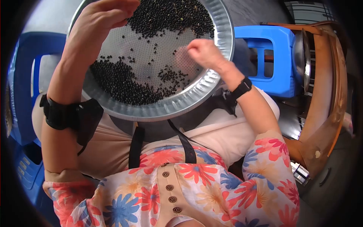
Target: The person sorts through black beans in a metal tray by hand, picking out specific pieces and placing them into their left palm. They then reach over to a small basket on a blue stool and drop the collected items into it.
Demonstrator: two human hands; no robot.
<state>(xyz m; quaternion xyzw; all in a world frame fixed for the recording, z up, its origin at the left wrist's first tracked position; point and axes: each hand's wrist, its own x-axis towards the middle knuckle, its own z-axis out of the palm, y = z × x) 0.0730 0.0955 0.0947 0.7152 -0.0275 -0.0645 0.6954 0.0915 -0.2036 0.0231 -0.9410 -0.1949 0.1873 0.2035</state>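
A large round metal sieve tray (124, 111) with a perforated bottom holds many small black beans. One pile of beans (121, 83) lies along the near left side, another heap (170, 17) at the far side, with a small cluster (170, 75) near the right. My left hand (117, 11) is over the far left part of the tray, its fingers bent together; what they hold, if anything, is hidden. My right hand (206, 53) is above the right part of the tray, fingers curled closed, contents too small to make out.
A blue plastic stool (283, 60) stands right of the tray, with a metal bowl (305, 56) and a brown wooden frame (325, 87) beyond it. Another blue stool (22, 83) is at the left. My legs lie below the tray.
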